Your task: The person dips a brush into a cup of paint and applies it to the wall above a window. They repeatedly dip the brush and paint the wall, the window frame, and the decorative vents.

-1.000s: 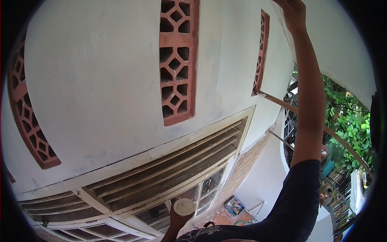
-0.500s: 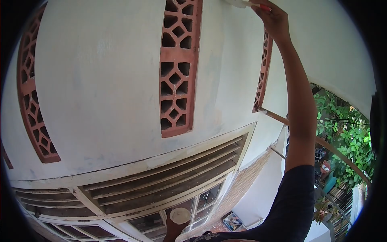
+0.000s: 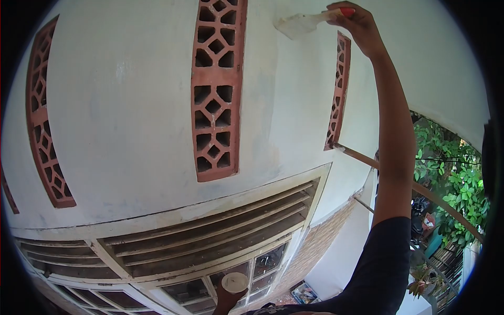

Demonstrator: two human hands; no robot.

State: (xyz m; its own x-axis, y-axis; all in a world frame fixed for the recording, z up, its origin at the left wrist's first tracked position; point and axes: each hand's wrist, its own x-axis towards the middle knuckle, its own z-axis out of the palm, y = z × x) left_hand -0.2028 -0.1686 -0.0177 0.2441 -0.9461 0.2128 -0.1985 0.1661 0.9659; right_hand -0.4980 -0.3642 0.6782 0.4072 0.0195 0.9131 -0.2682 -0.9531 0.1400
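High at the upper right, my right hand (image 3: 358, 23) is closed around the handle of a wide paintbrush (image 3: 299, 25). The brush's pale head lies against the white wall (image 3: 131, 105), between the middle and right red vent panels. My right arm is stretched upward. Low in the view, my left hand (image 3: 229, 299) grips a small round cup (image 3: 234, 282) with whitish content, in front of the window panes. Its fingers are partly hidden by the cup.
Red lattice vents (image 3: 215, 89) run down the wall. Below are a louvred wooden frame (image 3: 210, 231) and windows (image 3: 189, 291). A wooden pole (image 3: 357, 156) slants behind my right arm, with green plants (image 3: 451, 178) at the right.
My right hand and the brush have come lower in the view, so the whole brush head now shows. The view has shifted slightly, moving the middle vent left. My left hand still holds the cup.
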